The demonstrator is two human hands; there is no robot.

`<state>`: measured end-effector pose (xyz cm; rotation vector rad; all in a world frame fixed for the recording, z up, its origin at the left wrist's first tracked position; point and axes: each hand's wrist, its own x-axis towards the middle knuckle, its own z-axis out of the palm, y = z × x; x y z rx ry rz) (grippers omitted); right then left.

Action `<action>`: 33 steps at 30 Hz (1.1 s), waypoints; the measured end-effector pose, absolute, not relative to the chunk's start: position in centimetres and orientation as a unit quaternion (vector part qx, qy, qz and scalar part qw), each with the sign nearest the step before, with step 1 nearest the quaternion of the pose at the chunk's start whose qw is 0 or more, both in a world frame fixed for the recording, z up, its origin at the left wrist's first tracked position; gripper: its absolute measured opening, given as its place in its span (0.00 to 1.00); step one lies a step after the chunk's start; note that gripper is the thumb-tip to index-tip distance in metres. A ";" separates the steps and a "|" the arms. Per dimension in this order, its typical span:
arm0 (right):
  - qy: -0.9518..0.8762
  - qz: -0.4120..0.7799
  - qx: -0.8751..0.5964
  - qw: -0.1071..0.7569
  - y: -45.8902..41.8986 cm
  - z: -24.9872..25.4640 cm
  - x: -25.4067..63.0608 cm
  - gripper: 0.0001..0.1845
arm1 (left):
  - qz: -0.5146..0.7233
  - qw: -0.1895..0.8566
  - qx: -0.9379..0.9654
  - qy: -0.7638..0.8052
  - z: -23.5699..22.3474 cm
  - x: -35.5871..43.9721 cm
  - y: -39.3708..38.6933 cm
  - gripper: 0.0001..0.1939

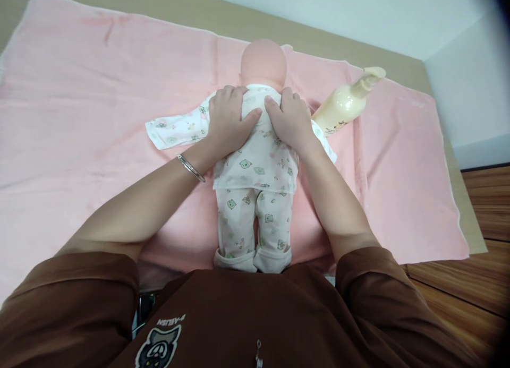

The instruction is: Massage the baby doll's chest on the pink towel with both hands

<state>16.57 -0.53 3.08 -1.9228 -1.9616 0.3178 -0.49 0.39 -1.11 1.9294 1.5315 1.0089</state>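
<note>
A bald baby doll point(255, 169) in a white printed top and matching trousers lies with the back of its head up, its head pointing away from me. My left hand point(230, 118) rests on its left-side shoulder, fingers curved over the shoulder and thumb pressed on the upper back. On the other shoulder, my right hand point(291, 117) grips in the same way, its thumb close to the left one. Both sets of fingertips are partly hidden. One sleeve point(175, 130) stretches out flat to the left; the right sleeve shows partly behind my wrist.
Under the doll spreads a pink towel point(91, 108) on a wood-coloured table point(159, 1). A cream-coloured pump bottle point(342, 107) leans or lies at the right, close to my right hand. A white wall stands behind, and brown wooden boards point(450, 280) show at the lower right.
</note>
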 end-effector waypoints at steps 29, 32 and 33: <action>-0.782 0.051 -0.605 0.142 -4.4 5.0 14.5 0.32 | 0.492 0.191 0.692 0.493 -2.6 -0.8 0.8 0.12; -0.791 0.068 -0.590 0.151 -4.6 5.6 14.9 0.31 | 0.466 0.181 0.707 0.501 -2.5 -0.9 0.7 0.14; -0.789 0.063 -0.586 0.172 -4.8 5.9 15.0 0.30 | 0.461 0.181 0.708 0.503 -2.4 -1.0 0.6 0.14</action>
